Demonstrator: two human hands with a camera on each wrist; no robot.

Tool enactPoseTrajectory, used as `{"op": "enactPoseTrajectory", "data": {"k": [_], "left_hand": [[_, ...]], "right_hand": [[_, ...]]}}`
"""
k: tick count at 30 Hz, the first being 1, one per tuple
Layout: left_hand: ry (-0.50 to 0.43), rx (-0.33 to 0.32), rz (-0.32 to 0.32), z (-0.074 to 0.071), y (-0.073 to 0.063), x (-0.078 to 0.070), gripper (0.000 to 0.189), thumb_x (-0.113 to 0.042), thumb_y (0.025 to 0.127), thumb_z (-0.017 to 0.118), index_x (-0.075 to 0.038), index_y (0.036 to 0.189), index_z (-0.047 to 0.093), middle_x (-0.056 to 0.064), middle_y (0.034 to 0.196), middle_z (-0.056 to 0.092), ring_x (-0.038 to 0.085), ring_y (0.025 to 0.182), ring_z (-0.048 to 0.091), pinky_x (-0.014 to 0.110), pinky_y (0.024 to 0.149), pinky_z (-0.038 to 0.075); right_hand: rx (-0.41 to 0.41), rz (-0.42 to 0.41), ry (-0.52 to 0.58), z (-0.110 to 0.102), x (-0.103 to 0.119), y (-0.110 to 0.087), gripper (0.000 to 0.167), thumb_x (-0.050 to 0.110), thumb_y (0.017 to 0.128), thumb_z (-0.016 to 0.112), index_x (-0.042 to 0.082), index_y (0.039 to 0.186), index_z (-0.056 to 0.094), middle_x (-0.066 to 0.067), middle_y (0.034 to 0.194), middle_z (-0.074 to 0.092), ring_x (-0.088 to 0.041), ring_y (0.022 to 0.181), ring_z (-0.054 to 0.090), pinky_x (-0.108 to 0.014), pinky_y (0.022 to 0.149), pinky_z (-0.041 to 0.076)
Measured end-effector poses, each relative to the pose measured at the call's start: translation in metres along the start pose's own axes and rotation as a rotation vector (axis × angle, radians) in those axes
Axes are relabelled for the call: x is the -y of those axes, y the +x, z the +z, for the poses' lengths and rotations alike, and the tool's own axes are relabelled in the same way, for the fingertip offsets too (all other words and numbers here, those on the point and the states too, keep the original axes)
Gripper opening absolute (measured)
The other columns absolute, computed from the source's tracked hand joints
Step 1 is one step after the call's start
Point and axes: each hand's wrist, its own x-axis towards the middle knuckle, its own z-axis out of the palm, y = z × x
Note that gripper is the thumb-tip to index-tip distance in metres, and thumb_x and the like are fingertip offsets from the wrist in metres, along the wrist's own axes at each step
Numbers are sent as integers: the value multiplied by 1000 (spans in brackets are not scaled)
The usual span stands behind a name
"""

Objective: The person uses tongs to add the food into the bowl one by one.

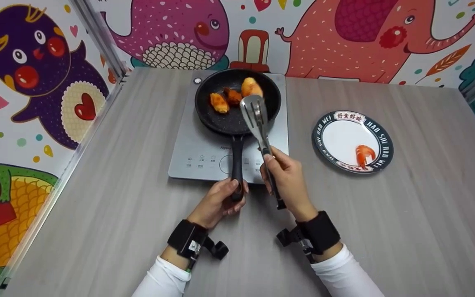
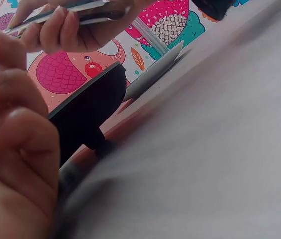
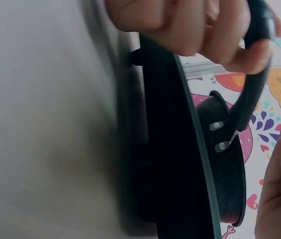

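Observation:
A black frying pan (image 1: 229, 123) sits on a silver induction cooker (image 1: 182, 161) in the head view. My left hand (image 1: 217, 203) grips the end of its handle (image 1: 237, 154); in the right wrist view, the fingers of that left hand (image 3: 190, 25) curl around it. Metal food tongs (image 1: 258, 120) with a slotted head are held in my right hand (image 1: 290, 180), the head over the pan's right side. Inside the pan lie a browned food piece (image 1: 219, 103), a darker one (image 1: 233, 97) and a larger golden one (image 1: 251, 87), just beyond the tongs' tip.
To the right of the cooker stands a round white plate (image 1: 336, 138) with a dark patterned rim. It bears an orange shrimp (image 1: 363, 156). A wall with cartoon animals (image 1: 357, 41) runs along the table's back and left. Each wrist wears a black camera band (image 1: 319, 232).

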Motion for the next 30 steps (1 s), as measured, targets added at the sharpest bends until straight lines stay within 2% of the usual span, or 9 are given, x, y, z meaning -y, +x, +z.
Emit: {"op": "enactPoseTrajectory", "data": {"k": [5,16,20,26,30], "left_hand": [[-11,-4,-11,1,1,0,36,-39,91,47,-4,96,53,1,61,49,9,50,40,21,41,24],[-1,12,13,2,3,3,35,-38,92,45,-4,95,53,1,61,49,9,50,40,24,39,20],[-7,22,22,2,3,3,35,-38,92,45,-4,94,53,1,61,49,10,50,40,25,39,18],[-10,16,17,1,2,3,34,-38,91,45,-5,94,54,1,60,50,9,49,41,25,39,19],[2,8,21,1,1,2,34,-39,91,46,-5,95,54,1,60,49,9,49,41,24,39,21]], "right_hand": [[-6,38,-87,2,-1,-1,20,17,92,50,3,105,59,-21,59,51,-24,35,41,-40,31,35],[-10,90,-207,3,-5,-2,26,17,91,52,7,114,59,-20,60,54,-24,36,43,-37,33,38],[-28,107,-201,4,-6,-2,26,17,91,52,9,115,59,-20,60,54,-26,37,44,-39,33,38],[-20,114,-191,5,-6,-1,27,17,91,51,6,115,59,-22,61,54,-30,37,44,-40,34,37],[-22,127,-167,4,-10,1,29,21,91,53,7,115,59,-22,61,54,-33,38,44,-40,34,38]]}}
